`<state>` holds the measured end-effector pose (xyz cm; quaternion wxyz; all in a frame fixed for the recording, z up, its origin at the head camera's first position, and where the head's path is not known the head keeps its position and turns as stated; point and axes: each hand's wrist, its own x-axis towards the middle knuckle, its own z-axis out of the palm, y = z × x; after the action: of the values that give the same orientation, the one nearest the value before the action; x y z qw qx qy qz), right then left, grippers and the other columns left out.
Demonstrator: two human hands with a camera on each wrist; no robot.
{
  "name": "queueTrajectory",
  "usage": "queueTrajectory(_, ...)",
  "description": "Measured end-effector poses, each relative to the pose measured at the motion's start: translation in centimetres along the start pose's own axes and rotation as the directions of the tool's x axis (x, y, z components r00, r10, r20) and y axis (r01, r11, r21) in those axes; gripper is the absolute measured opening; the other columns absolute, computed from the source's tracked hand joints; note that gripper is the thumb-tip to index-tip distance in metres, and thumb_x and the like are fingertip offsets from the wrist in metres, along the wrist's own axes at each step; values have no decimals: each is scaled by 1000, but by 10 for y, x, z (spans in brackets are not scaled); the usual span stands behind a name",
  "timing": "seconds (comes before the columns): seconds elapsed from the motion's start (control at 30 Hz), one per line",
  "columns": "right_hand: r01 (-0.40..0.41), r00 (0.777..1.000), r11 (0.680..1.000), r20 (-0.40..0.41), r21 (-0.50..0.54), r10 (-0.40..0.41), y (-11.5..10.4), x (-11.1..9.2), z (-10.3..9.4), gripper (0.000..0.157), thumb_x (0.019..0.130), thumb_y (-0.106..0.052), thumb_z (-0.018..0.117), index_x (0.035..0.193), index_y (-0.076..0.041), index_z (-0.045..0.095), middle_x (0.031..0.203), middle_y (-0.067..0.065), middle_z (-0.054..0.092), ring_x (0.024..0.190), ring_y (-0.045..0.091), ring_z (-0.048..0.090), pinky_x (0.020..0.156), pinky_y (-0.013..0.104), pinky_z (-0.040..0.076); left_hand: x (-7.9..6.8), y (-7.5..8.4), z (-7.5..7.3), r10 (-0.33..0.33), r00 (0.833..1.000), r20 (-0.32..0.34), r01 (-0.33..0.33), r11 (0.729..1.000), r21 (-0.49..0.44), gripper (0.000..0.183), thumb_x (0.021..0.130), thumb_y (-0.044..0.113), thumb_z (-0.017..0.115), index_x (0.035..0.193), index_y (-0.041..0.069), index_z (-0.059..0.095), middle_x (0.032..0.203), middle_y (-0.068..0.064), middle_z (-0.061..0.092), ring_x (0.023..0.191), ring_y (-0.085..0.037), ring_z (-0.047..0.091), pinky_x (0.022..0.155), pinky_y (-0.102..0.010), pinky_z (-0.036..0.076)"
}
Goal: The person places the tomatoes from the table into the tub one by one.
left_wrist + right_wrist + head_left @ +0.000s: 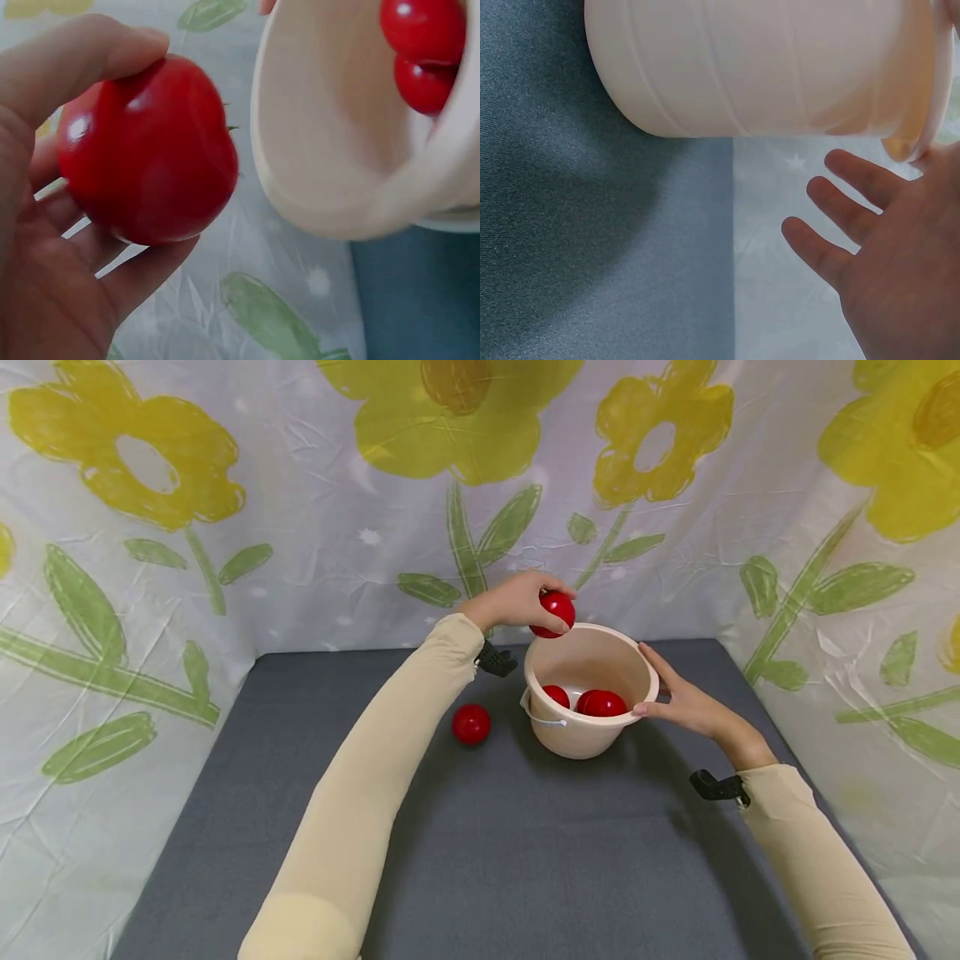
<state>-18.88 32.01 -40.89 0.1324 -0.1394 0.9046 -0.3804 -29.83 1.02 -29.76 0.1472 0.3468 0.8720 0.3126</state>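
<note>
My left hand (pixel 517 602) holds a red tomato (pixel 557 612) between thumb and fingers, just above the far left rim of a cream bucket (pixel 573 742). In the left wrist view that tomato (pixel 154 154) looks glossy, with bits of green stem at its side. Several red tomatoes (pixel 602 703) lie inside the bucket. At the bucket's right side, my right hand (pixel 693 703) grips the rim with thumb and index finger. Its other fingers (pixel 847 206) stretch out beside the wall, apart from it, in the right wrist view.
One more tomato (pixel 471 724) sits on the grey cloth-covered table (pixel 525 860), left of the bucket. The bucket's handle (pixel 546 720) hangs down its near left side. A flower-printed curtain (pixel 322 543) stands behind the table and along both sides.
</note>
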Motion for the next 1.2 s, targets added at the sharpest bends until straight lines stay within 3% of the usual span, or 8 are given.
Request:
queueTrajectory(0.27,-18,1000,1000,-1,-4,18,-2,-1,0,103,92,-30,67,158,-33,-12,167,15,3,133,46,42,100,62,46,19,7,9,-67,997,29,67,998,-10,54,85,27,71,136,11,60,129,-8,64,112,-20,61,92,-30,55)
queueTrajectory(0.57,-13,1000,1000,3,-3,13,-3,1,-1,103,92,-29,67,159,-29,-12,167,17,3,133,46,41,102,63,44,29,20,27,-114,989,95,113,993,12,51,86,26,69,133,10,60,127,-7,63,108,-19,60,88,-27,56)
queueTrajectory(0.87,-7,1000,999,20,33,6,-3,2,1,102,93,-27,66,159,-29,-13,166,18,4,135,47,42,102,60,46,39,21,43,-88,986,144,82,995,50,48,84,22,71,130,12,63,124,-5,65,108,-17,59,89,-24,54)
queueTrajectory(1.2,-21,1000,999,18,32,21,-2,1,-1,102,93,-29,65,158,-31,-13,167,16,4,136,47,39,105,64,43,40,18,53,-76,981,178,81,996,-21,47,85,12,74,130,12,66,132,-3,63,113,-18,57,91,-25,54)
